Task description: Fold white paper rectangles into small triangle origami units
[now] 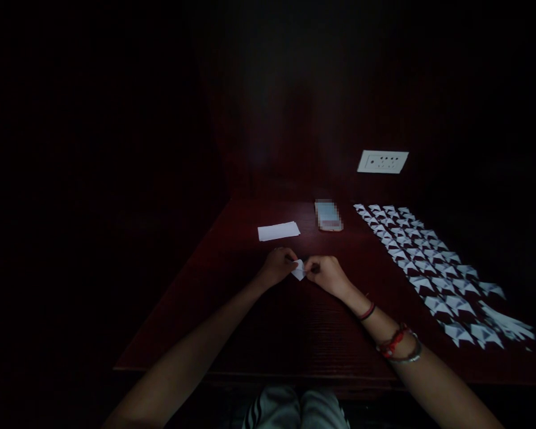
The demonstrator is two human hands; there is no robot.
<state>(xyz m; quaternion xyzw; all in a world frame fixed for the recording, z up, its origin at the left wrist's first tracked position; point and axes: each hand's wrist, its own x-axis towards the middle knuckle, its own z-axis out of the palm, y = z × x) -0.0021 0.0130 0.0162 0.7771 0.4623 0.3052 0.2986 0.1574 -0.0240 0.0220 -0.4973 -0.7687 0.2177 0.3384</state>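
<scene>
Between my two hands is a small folded piece of white paper [299,271], held just above the dark red table [232,310]. My left hand [277,266] pinches its left side, thumb toward the paper. On the other side, the fingertips of my right hand [327,274] close on its right edge. Just beyond my left hand lies a flat stack of white paper strips [279,231]. To the right, several folded white paper shapes [422,253] stand in rows along the table.
A phone [328,215] with a blurred screen lies toward the back of the table. Narrow white paper strips [507,322] are piled by the near end of the folded rows. A white socket panel [383,161] is set in the dark back wall.
</scene>
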